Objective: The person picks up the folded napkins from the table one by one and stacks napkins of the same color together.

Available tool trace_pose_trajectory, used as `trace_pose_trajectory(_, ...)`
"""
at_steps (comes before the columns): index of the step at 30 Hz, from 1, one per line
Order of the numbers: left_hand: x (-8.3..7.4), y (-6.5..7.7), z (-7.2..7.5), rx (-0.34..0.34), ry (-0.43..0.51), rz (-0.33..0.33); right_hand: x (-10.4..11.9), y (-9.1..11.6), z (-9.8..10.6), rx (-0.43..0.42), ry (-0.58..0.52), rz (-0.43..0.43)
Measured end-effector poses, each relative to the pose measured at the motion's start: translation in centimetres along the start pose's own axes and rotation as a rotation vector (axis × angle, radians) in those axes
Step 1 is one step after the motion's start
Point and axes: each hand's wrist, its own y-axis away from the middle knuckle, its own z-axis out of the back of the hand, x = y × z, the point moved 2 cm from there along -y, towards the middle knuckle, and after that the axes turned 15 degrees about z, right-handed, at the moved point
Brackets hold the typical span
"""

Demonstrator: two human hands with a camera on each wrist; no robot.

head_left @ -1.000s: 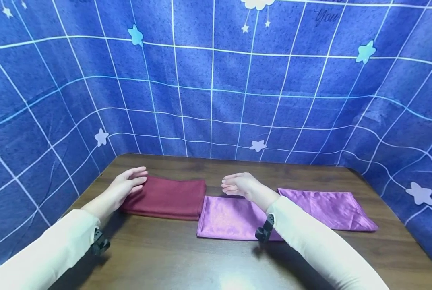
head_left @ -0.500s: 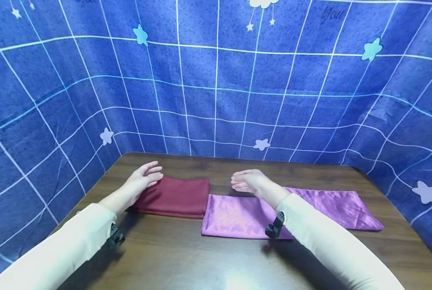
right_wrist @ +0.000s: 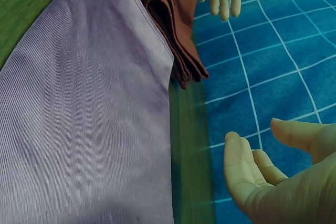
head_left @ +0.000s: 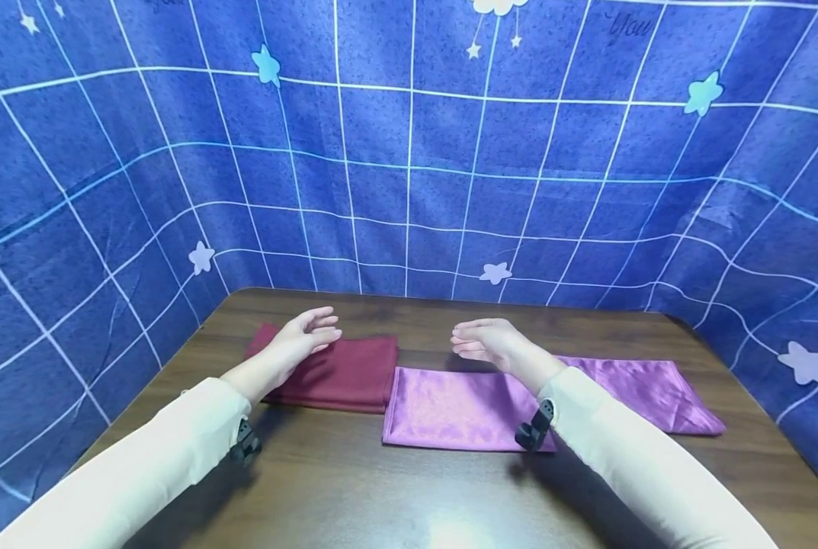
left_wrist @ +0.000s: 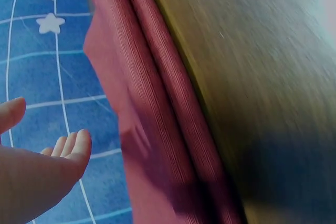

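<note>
Below the relaxed left hand lies maroon cloth, apparently untouched; near the loose right hand, purple cloth.

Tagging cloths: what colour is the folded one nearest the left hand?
The folded cloth is dark red, near maroon; the head view shows it best.
</note>
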Motion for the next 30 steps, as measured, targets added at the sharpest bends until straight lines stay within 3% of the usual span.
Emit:
trace_pose_trajectory(12,-1.1,-1.2,-4.1,0.056,0.06,-0.022,0.3,0.2,2.5,-0.012,0.011,0.029)
trace_pose_trajectory(19,-1.8,-1.4,-6.0,0.008,-0.036,-0.011,0.1,0.6,4.1,0.033,-0.043,0.084)
trace_pose_trajectory(25,-2.5,-1.6,-7.7,0.036,-0.07,-0.022,1.2,1.2,4.6,0.002,-0.005,0.048)
trace_pose_trajectory(30,-2.4,-1.6,-8.2,0.054,-0.081,-0.022,1.3,1.3,5.3,-0.01,0.041,0.02)
